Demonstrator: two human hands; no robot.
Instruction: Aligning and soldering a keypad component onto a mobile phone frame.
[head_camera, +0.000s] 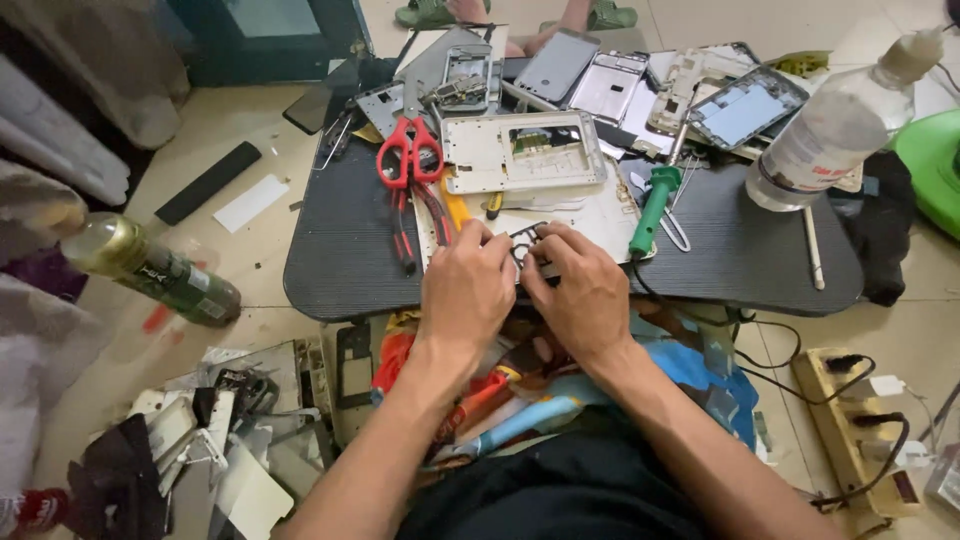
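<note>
At near edge of low black table (330, 270): left hand (465, 290) and right hand (580, 290) sat close together, fingertips pinched on small dark part (525, 250) over white panel (590, 215); grip details hidden by knuckles. Risk: part looked thin, could bend or snap under uneven pull. Green-handled screwdriver (652, 205) lay just beside right hand, could get knocked. Red scissors (408, 150) near left hand, clear bottle (835, 125) stood tilted at right edge, might roll off.

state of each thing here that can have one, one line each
left hand: closed on a small dark part
right hand: closed on same part
red scissors: shut, flat
green screwdriver: lying down
clear bottle: capped, on its side
green bottle: lying on floor
phone frame: stripped open
</note>
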